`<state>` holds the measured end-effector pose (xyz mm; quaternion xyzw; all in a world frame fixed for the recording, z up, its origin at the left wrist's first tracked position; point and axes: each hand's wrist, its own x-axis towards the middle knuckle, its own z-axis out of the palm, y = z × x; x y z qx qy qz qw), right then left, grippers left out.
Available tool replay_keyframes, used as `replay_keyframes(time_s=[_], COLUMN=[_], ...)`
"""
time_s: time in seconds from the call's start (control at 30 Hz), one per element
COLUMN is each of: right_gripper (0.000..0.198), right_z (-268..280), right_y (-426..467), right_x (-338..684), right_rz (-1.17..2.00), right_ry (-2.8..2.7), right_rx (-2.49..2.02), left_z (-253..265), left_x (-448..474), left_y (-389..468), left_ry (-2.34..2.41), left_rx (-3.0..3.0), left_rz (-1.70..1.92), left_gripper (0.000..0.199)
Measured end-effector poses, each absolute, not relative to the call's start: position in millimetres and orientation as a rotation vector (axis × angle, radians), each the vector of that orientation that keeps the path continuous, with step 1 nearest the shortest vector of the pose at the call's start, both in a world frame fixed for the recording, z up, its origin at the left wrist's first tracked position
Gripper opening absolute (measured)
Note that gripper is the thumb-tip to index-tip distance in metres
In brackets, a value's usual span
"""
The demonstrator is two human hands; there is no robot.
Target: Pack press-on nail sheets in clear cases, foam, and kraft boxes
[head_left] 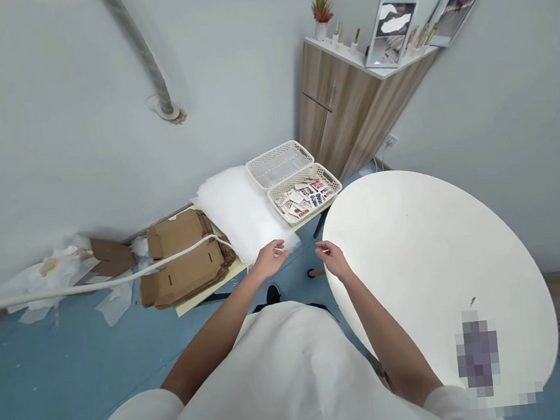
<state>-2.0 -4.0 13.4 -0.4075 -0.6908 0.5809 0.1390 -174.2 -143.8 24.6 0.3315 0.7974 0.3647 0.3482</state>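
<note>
My left hand (271, 259) is held out over the near edge of a stack of white foam sheets or bags (240, 204), fingers apart and nothing in them. Across a small gap, my right hand (333, 258) hovers by the left rim of a round white table (426, 242), its fingers loosely curved and empty. Beyond both hands, a white plastic basket (281, 218) holds several small printed cards or packets (303, 200). A second white basket (280, 165) behind it appears to have nothing inside.
Flattened brown cardboard boxes (191, 265) are stacked left of the white sheets, with a pale cable (166, 266) crossing over them. A wooden cabinet (343, 95) bearing picture frames (392, 34) and a plant (321, 11) stands in the corner. Plastic wrapping (57, 264) lies on the floor.
</note>
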Motion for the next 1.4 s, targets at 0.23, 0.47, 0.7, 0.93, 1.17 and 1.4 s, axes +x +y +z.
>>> replay_keyframes(time_s=[0.23,0.47,0.7,0.93,1.17,1.4], right_gripper=[0.037,0.038,0.032,0.025,0.031,0.031], right_z=[10.9,13.6,6.9,-15.4,-28.1,-26.7], right_y=[-1.4,33.6,75.2,97.9,87.6,76.6], right_x=[-50.3,-70.1,-114.7,-143.9,-148.4,-148.4], right_rz=[1.55,1.22,0.667,0.604,0.578,0.637], right_ry=[-2.092,-2.369,-2.856,-3.058,-3.108,-3.115], right_rx=[-1.235,-1.262,-1.106,-1.09,-1.201,-1.168], left_z=[21.7,21.4,17.9,-7.8,-21.0,-26.9], left_x=[-223.6,-236.9,-250.9,-253.5,-255.6,-262.3], left_y=[-135.5,-90.8,-29.8,12.5,6.6,0.5], left_ry=[2.01,1.989,2.048,2.095,2.11,2.161], left_rx=[0.929,1.152,1.435,1.496,1.556,1.578], left_rz=[0.898,0.846,0.488,0.138,-0.013,0.037], left_gripper=[0.04,0.042,0.039,0.047,0.042,0.039])
